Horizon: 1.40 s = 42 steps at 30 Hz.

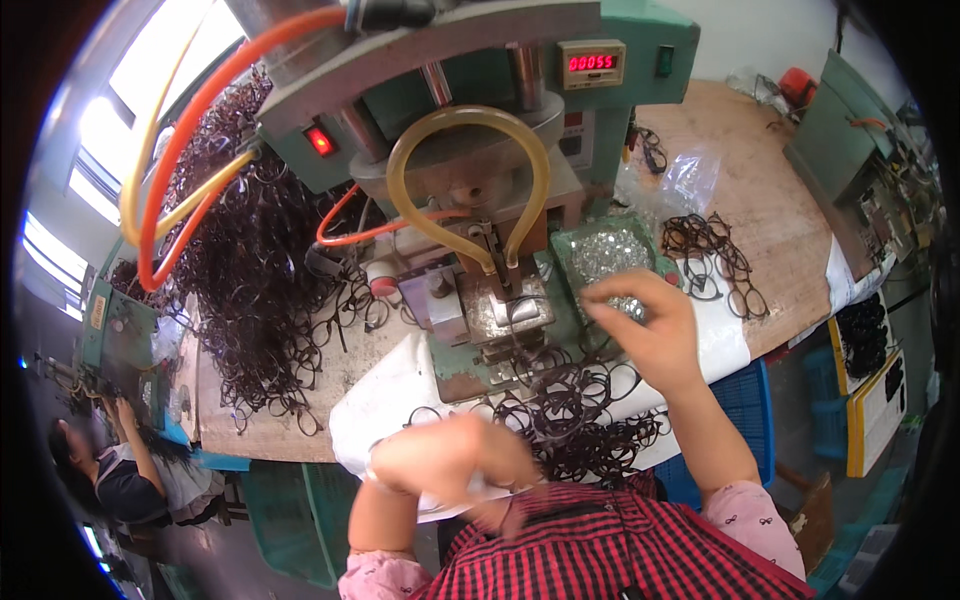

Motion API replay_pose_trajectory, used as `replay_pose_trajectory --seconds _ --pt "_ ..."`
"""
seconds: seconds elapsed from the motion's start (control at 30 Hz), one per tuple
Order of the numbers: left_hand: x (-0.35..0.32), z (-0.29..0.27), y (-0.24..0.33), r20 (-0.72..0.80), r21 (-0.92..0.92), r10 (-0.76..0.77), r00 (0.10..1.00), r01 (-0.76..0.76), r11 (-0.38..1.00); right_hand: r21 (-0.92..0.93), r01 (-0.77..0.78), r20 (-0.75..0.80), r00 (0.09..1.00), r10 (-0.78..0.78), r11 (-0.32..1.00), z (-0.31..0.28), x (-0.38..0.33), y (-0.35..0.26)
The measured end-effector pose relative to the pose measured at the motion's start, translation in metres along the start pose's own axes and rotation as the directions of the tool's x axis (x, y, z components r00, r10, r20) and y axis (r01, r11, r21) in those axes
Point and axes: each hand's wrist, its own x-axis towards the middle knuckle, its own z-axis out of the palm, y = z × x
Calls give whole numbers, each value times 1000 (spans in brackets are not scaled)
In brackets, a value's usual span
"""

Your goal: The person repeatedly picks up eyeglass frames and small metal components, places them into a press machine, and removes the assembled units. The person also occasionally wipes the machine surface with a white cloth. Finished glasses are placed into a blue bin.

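My right hand [655,325] is over the right edge of a green tray [565,262] of small shiny metal pieces [610,255]. Its thumb and forefinger curl together in a pinch; whatever is between them is too small to make out. Low in front of my body, my left hand [460,460] is smeared by motion, so its fingers cannot be read. It is beside a heap of dark eyeglass frames [590,440] on a white cloth [385,395]. Beyond my hands stands a green press machine, its metal fixture [515,312] beneath the press head [495,255]; a dark frame seems to lie at the fixture.
A tall mass of dark eyeglass frames [250,250] fills the table's left. More brown frames [710,250] lie right of the tray, near a clear plastic bag [690,180]. Orange and yellow hoses [160,200] loop down at left. A blue basket [745,410] stands at right; another person [130,470] works far left.
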Motion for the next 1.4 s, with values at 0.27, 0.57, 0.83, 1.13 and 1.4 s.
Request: replay_pose_trajectory --seconds 0.27,0.57,0.83,1.13,1.4 --pt "-36 20 -17 -798 -240 -253 547 95 966 190 -134 -7 990 138 973 56 32 3" --pt "9 -41 40 -821 569 504 268 456 684 494 -274 101 961 259 825 70 28 -14" --pt "11 22 29 -682 -504 -412 605 19 863 -77 4 -7 1000 -5 997 31 12 0" --pt "58 30 -1 -455 -870 -740 495 -69 489 -723 28 -111 982 -156 691 -14 -1 98" --pt "57 39 -5 -475 -864 -732 489 -98 494 -571 -75 -212 976 -59 818 -17 6 85"
